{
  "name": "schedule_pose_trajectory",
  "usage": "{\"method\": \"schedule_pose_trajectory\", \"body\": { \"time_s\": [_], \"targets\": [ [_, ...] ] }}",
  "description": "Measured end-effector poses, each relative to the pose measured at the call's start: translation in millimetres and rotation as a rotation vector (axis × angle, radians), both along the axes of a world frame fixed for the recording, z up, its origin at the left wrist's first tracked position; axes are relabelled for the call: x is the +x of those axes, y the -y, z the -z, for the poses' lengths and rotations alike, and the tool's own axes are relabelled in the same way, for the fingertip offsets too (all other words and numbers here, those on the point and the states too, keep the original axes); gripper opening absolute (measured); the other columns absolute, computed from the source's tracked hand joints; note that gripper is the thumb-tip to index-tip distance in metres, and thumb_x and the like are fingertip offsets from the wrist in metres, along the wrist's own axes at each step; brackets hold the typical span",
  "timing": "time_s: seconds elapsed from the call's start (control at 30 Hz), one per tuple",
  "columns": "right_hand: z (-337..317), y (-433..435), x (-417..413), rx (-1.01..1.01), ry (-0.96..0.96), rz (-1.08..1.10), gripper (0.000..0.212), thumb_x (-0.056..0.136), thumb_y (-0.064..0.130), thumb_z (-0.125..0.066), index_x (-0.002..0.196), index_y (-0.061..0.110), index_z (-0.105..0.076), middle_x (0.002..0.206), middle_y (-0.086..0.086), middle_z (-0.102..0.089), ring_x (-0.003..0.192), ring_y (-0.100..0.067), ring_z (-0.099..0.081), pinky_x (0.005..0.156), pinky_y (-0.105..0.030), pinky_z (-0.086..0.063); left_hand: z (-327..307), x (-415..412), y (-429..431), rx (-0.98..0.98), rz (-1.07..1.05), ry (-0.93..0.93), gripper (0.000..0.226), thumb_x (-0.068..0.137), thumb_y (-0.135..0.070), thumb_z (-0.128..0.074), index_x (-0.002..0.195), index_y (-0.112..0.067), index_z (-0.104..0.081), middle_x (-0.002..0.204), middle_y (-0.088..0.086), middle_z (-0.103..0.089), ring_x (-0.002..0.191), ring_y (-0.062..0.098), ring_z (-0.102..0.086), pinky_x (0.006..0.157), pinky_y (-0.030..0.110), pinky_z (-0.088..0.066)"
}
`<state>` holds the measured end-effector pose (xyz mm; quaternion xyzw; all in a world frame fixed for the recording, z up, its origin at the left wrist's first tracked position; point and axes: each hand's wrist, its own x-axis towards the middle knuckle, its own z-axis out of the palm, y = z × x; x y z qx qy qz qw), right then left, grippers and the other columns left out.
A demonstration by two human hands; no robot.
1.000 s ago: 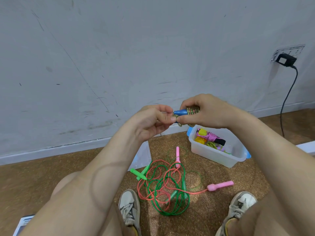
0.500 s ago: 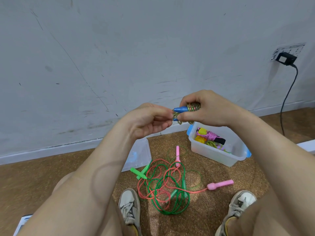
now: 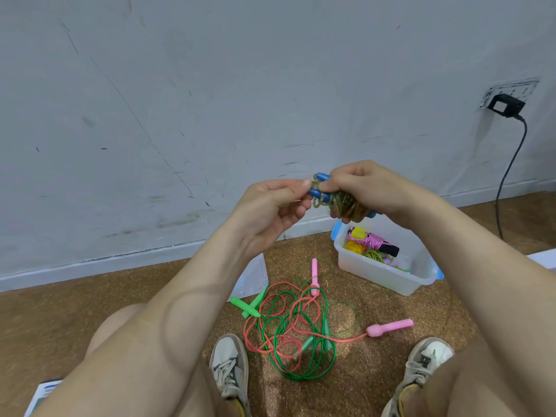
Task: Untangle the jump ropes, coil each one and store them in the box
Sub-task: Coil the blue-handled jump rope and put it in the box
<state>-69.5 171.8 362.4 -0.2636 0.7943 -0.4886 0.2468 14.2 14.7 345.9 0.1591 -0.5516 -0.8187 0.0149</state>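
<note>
Our right hand (image 3: pixel 371 188) grips the coiled blue-handled rope (image 3: pixel 346 204) around its wraps, while our left hand (image 3: pixel 270 207) pinches the loose end by the handle tips, both raised above the floor (image 3: pixel 90 299). If that pinch slips before the end is tucked, we judge the wraps may spring loose and undo the coil. The box (image 3: pixel 376 275) sits near on the right; the pink and green tangle (image 3: pixel 296 326) lies between our shoes (image 3: pixel 230 367), untouched

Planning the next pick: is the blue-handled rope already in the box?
No, the right hand grips the coiled blue-handled rope in the air, outside the box.
</note>
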Motion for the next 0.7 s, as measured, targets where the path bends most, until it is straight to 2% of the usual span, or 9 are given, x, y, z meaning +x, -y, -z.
{"method": "schedule_pose_trajectory", "body": {
  "time_s": [0.1, 0.2, 0.3, 0.43, 0.5, 0.6, 0.7],
  "targets": [
    [0.2, -2.7, -1.7, -0.067, 0.136, 0.005, 0.021, 0.088, 0.032, -0.059, 0.078, 0.014, -0.065, 0.07, -0.014, -0.068, 0.051, -0.022, -0.057, 0.047, -0.024, -0.039, -0.9, 2.1, -3.6, -0.065, -0.01, -0.074, 0.01, 0.087, 0.001, -0.06, 0.088, 0.0, -0.07, 0.074, 0.009, -0.068, 0.063, 0.014, -0.061, 0.062, 0.02, -0.053],
    [3.6, -2.8, -0.2, -0.129, 0.288, -0.032, 0.024, 0.091, 0.032, -0.053, 0.087, 0.01, -0.062, 0.068, -0.015, -0.065, 0.05, -0.023, -0.054, 0.048, -0.027, -0.04, -1.0, 2.8, -5.1, -0.265, -0.052, -0.145, 0.012, 0.083, 0.005, -0.064, 0.086, -0.004, -0.071, 0.067, 0.006, -0.068, 0.06, 0.012, -0.06, 0.062, 0.02, -0.051],
    [8.2, 0.7, 2.4, -0.184, 0.403, -0.07, 0.027, 0.091, 0.034, -0.049, 0.091, 0.008, -0.057, 0.066, -0.015, -0.062, 0.048, -0.022, -0.053, 0.042, -0.025, -0.041, -1.9, 2.5, -8.6, -0.423, -0.107, -0.167, 0.01, 0.082, 0.002, -0.066, 0.082, -0.007, -0.071, 0.06, -0.001, -0.064, 0.056, 0.011, -0.053, 0.059, 0.022, -0.046],
    [12.2, 7.0, 7.8, -0.285, 0.475, -0.135, 0.033, 0.078, 0.042, -0.052, 0.082, 0.009, -0.056, 0.062, -0.015, -0.061, 0.044, -0.022, -0.052, 0.041, -0.024, -0.039, -5.7, 1.0, -10.6, -0.501, -0.141, -0.174, 0.007, 0.072, -0.008, -0.061, 0.069, -0.012, -0.066, 0.056, -0.004, -0.056, 0.055, 0.011, -0.045, 0.055, 0.022, -0.04],
    [14.2, 9.7, 9.5, -0.322, 0.493, -0.148, 0.033, 0.079, 0.043, -0.053, 0.076, 0.01, -0.055, 0.06, -0.014, -0.06, 0.041, -0.021, -0.051, 0.042, -0.025, -0.037, -9.1, 1.1, -9.1, -0.549, -0.147, -0.178, 0.007, 0.067, -0.015, -0.058, 0.066, -0.013, -0.065, 0.056, -0.004, -0.054, 0.055, 0.011, -0.045, 0.055, 0.022, -0.041],
    [16.9, 13.5, 9.8, -0.359, 0.525, -0.177, 0.035, 0.081, 0.045, -0.053, 0.072, 0.011, -0.056, 0.059, -0.014, -0.059, 0.04, -0.021, -0.051, 0.043, -0.026, -0.036, -12.6, 2.3, -7.2, -0.684, -0.145, -0.189, 0.014, 0.064, -0.021, -0.058, 0.067, -0.009, -0.065, 0.057, -0.002, -0.054, 0.054, 0.009, -0.046, 0.054, 0.021, -0.041],
    [16.9, 15.9, 10.4, -0.374, 0.543, -0.209, 0.037, 0.078, 0.047, -0.051, 0.068, 0.013, -0.059, 0.057, -0.013, -0.059, 0.039, -0.021, -0.051, 0.04, -0.024, -0.037, -11.7, 2.4, -3.4, -0.781, -0.161, -0.202, 0.021, 0.064, -0.025, -0.059, 0.071, -0.006, -0.065, 0.061, 0.002, -0.054, 0.058, 0.011, -0.047, 0.057, 0.026, -0.041]
  ]
}}
